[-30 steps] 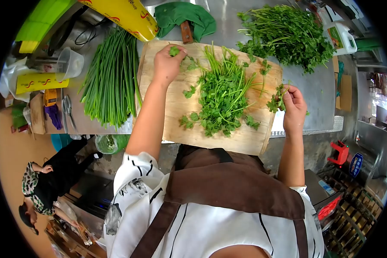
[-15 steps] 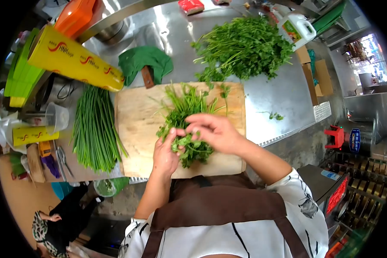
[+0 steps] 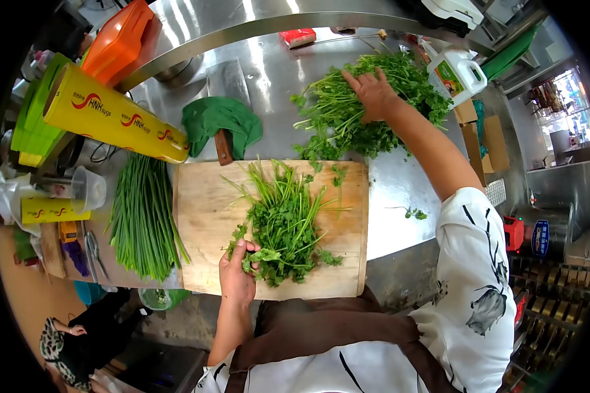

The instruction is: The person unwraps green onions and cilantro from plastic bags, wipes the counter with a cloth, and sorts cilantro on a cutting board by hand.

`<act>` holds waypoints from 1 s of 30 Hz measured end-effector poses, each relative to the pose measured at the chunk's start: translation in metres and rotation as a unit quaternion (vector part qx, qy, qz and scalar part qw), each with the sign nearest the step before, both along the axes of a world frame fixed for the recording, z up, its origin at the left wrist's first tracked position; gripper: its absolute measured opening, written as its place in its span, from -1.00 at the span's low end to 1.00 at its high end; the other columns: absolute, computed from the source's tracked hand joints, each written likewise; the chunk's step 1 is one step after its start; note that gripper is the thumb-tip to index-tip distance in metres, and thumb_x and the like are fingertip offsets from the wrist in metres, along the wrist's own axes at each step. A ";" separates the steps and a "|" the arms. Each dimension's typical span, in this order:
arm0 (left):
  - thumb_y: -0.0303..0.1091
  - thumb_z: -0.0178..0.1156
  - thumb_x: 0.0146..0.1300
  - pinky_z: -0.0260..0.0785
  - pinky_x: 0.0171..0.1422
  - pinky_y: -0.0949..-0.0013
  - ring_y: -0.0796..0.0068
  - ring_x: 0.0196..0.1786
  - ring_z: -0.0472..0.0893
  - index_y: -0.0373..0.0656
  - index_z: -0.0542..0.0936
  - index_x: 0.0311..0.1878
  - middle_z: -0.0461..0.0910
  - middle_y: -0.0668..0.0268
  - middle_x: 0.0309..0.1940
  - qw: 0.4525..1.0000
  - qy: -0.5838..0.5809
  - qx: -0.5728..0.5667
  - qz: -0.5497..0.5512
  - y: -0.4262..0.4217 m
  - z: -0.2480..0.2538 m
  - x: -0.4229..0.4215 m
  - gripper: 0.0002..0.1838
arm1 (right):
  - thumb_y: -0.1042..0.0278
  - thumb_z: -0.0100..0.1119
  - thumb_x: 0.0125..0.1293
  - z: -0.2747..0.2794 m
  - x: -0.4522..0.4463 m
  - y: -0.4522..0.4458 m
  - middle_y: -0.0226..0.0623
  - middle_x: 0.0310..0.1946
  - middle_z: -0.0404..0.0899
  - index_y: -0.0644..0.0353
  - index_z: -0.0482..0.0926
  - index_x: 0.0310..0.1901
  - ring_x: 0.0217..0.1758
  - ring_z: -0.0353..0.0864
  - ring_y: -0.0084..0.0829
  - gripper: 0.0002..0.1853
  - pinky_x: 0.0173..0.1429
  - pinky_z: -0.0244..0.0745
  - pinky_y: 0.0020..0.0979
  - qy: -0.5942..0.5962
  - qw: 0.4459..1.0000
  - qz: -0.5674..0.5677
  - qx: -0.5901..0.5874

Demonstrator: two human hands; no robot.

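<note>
My left hand (image 3: 236, 274) is closed on a few cilantro sprigs (image 3: 261, 257), at the near left part of the wooden cutting board (image 3: 206, 226). A loose bunch of cilantro (image 3: 283, 219) lies on the board just beyond it, stems pointing away from me. My right hand (image 3: 375, 98) reaches over a larger cilantro pile (image 3: 344, 108) on the steel counter, fingers spread and touching or just above the leaves. Beyond the board, a green cloth (image 3: 223, 121) covers part of a cleaver (image 3: 224, 147), whose wooden handle shows.
Left of the board lie long green chives or scallions (image 3: 144, 219), with a yellow film roll (image 3: 115, 118) behind them. A white jug (image 3: 462, 72) stands past the pile. A steel shelf edge (image 3: 242, 34) crosses the back. Another person (image 3: 85, 334) is at lower left.
My right hand has left the left hand and moved away to the right, onto the large cilantro pile. My left hand stays near the board's front, still holding sprigs.
</note>
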State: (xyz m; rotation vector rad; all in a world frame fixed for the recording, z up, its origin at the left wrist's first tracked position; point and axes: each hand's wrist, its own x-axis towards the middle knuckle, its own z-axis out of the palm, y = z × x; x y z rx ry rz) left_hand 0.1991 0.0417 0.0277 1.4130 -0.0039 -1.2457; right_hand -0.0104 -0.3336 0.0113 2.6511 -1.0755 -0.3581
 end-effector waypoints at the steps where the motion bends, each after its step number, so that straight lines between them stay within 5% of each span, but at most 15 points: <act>1: -0.22 0.05 0.32 0.19 -0.40 0.53 0.63 -0.37 0.37 -0.10 0.44 -0.41 0.51 0.35 -0.36 1.000 -0.008 0.006 0.005 0.001 0.003 -0.001 -0.78 | 0.17 0.43 -0.14 -0.002 0.003 -0.003 -0.05 0.27 0.18 0.11 0.07 0.33 0.33 0.18 -0.15 -0.02 0.41 -0.05 -0.03 0.012 0.996 -0.063 0.055; 5: -0.25 0.04 0.31 0.17 -0.39 0.55 0.64 -0.36 0.37 -0.10 0.44 -0.40 0.50 0.36 -0.36 1.000 -0.003 -0.018 0.004 0.007 -0.002 0.012 -0.81 | 0.33 0.36 -0.13 -0.002 -0.014 -0.009 -0.08 0.16 0.33 0.15 0.33 0.15 0.19 0.35 -0.12 -0.30 0.28 0.21 -0.12 -0.028 0.998 -0.060 0.017; 7: -0.27 0.03 0.30 0.17 -0.38 0.56 0.65 -0.36 0.37 -0.09 0.44 -0.39 0.49 0.36 -0.36 1.000 -0.002 -0.011 0.008 0.006 0.000 0.021 -0.83 | 0.40 0.32 -0.17 0.015 -0.029 -0.004 -0.13 0.08 0.42 0.17 0.45 -0.01 0.16 0.37 -0.10 -0.44 0.11 0.39 -0.20 -0.261 0.965 -0.029 0.016; 10: -0.28 0.05 0.29 0.17 -0.38 0.57 0.64 -0.36 0.38 -0.10 0.45 -0.40 0.50 0.35 -0.36 0.997 -0.015 -0.034 0.067 0.006 -0.004 0.032 -0.84 | 0.43 0.29 -0.16 0.025 -0.042 -0.004 -0.13 -0.02 0.50 0.15 0.43 0.02 0.08 0.44 -0.08 -0.43 -0.02 0.46 -0.20 -0.327 0.941 0.022 -0.084; 15: -0.27 0.09 0.27 0.17 -0.37 0.56 0.63 -0.33 0.39 -0.10 0.46 -0.41 0.51 0.35 -0.37 0.996 -0.002 -0.048 0.071 0.002 -0.010 0.035 -0.84 | 0.37 0.30 -0.10 0.071 -0.050 0.003 -0.03 -0.11 0.54 0.16 0.43 0.02 -0.10 0.55 -0.04 -0.46 -0.08 0.46 -0.13 -0.309 0.945 -0.044 -0.101; 17: -0.26 0.09 0.27 0.17 -0.35 0.55 0.64 -0.32 0.39 -0.09 0.46 -0.40 0.51 0.36 -0.37 0.998 -0.010 -0.016 0.068 0.000 -0.010 0.034 -0.83 | 0.36 0.29 -0.09 0.083 -0.047 0.009 0.03 -0.17 0.56 0.18 0.41 0.05 -0.11 0.53 0.01 -0.44 -0.10 0.45 -0.09 -0.206 0.970 -0.123 -0.037; 21: -0.25 0.09 0.27 0.18 -0.33 0.54 0.64 -0.31 0.40 -0.09 0.47 -0.40 0.51 0.36 -0.36 0.998 -0.010 -0.029 0.050 0.002 -0.014 0.036 -0.83 | 0.33 0.28 -0.07 0.119 -0.051 0.022 0.01 -0.34 0.60 0.27 0.45 0.00 -0.26 0.60 -0.09 -0.48 -0.17 0.47 -0.19 -0.286 0.948 -0.127 -0.063; 24: -0.25 0.07 0.28 0.18 -0.33 0.53 0.64 -0.30 0.40 -0.09 0.47 -0.38 0.51 0.36 -0.37 0.996 -0.023 -0.043 0.074 0.006 -0.018 0.047 -0.84 | 0.29 0.28 -0.03 0.131 -0.063 0.028 -0.24 -0.54 0.54 0.40 0.52 -0.20 -0.45 0.50 -0.49 -0.60 -0.27 0.42 -0.40 -0.406 0.887 -0.179 0.128; 27: -0.26 0.06 0.29 0.18 -0.36 0.55 0.64 -0.34 0.41 -0.10 0.47 -0.37 0.50 0.35 -0.39 0.994 -0.054 -0.059 0.071 0.014 -0.026 0.068 -0.84 | 0.24 0.27 -0.02 0.137 -0.043 0.080 -0.30 -0.46 0.60 0.36 0.57 -0.27 -0.48 0.54 -0.44 -0.65 -0.30 0.43 -0.42 -0.565 0.755 -0.225 0.246; 30: -0.26 0.06 0.29 0.17 -0.42 0.58 0.63 -0.41 0.40 -0.11 0.46 -0.37 0.48 0.36 -0.43 0.993 -0.083 -0.055 0.062 0.022 -0.024 0.091 -0.83 | 0.14 0.27 -0.02 0.119 -0.030 0.126 -0.22 -0.33 0.61 0.35 0.57 -0.21 -0.34 0.57 -0.43 -0.57 -0.21 0.43 -0.42 -0.544 0.709 -0.309 0.324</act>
